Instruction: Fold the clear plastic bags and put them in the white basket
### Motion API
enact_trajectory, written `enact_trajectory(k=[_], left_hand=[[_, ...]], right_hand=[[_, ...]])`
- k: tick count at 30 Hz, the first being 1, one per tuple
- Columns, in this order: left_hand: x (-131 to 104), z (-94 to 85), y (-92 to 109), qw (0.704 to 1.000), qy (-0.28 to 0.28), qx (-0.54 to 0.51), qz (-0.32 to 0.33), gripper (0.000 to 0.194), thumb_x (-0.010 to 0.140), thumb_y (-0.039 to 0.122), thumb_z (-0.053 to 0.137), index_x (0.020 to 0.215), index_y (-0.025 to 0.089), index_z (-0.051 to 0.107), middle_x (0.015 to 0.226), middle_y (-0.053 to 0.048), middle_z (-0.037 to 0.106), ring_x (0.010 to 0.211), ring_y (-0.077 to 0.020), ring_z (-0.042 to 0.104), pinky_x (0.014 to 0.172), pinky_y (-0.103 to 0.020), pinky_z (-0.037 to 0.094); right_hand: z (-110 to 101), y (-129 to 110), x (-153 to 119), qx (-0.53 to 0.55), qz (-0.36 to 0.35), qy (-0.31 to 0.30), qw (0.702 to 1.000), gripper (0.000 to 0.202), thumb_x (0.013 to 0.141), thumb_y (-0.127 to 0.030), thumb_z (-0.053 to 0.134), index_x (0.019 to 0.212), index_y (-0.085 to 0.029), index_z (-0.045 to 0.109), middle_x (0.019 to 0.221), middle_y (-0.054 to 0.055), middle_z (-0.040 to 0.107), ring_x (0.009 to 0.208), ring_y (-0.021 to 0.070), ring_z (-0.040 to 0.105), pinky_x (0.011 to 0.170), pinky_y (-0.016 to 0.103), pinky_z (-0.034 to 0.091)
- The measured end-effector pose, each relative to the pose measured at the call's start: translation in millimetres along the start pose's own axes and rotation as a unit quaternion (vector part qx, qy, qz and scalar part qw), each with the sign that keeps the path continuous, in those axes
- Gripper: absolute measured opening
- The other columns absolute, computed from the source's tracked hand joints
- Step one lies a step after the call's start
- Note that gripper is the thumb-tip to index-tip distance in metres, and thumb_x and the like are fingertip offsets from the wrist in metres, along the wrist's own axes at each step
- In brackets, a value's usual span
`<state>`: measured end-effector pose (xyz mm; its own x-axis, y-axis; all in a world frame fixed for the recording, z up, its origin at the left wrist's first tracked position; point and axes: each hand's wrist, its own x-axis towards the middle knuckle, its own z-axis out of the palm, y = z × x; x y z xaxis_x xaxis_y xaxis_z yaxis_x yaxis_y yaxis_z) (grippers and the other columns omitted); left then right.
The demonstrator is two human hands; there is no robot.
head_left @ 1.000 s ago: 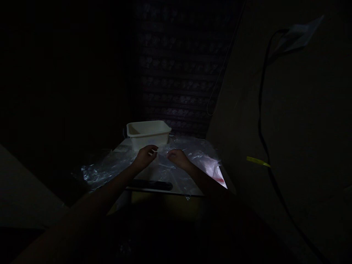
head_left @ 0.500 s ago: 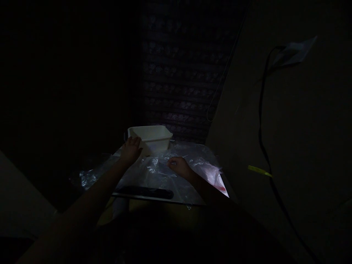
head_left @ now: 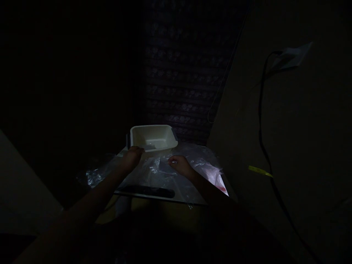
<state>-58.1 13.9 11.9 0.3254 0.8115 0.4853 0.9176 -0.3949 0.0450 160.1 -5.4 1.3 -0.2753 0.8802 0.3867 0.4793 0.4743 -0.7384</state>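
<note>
The pale tub (head_left: 148, 132) at eleven o'clock has just tipped toward six, the left hand (head_left: 132, 160) gripping its near rim and so now taken up; the right hand (head_left: 181, 165) is curled narrow at clear plastic (head_left: 154, 165), pinching it or not I cannot tell. The plastic spreads across the table (head_left: 120, 153), with a dim patterned blind (head_left: 178, 88) at twelve and a cable (head_left: 260, 110) at two

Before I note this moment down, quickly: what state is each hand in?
Left hand: closed on the near rim of the white bin.
Right hand: curled at the clear plastic; too dark to tell whether it holds any.
</note>
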Motion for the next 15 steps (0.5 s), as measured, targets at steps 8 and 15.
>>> enact_trajectory(k=[8,15], left_hand=[[-24,-12.2,-1,0.997,-0.045,-0.012,0.065,0.029,0.07,0.015,0.033,0.086,0.016,0.056,0.087,-0.008,0.055,0.079,-0.0151,0.05,0.069,-0.027,0.04],[-37,-5.1,-7,0.994,-0.062,-0.01,0.094,0.027,0.07,0.015,0.034,0.086,0.016,0.056,0.085,-0.008,0.056,0.076,-0.0141,0.051,0.068,-0.026,0.04]], right_hand=[[-22,-19,14,0.053,0.018,0.063,0.996,0.008,0.058,-0.018,0.051,0.062,-0.014,0.056,0.067,0.003,0.059,0.066,0.0117,0.053,0.065,0.025,0.039],[-4,-25,60,0.04,-0.009,0.067,0.997,0.007,0.058,-0.019,0.052,0.061,-0.014,0.057,0.066,0.002,0.059,0.065,0.0112,0.052,0.063,0.024,0.039]])
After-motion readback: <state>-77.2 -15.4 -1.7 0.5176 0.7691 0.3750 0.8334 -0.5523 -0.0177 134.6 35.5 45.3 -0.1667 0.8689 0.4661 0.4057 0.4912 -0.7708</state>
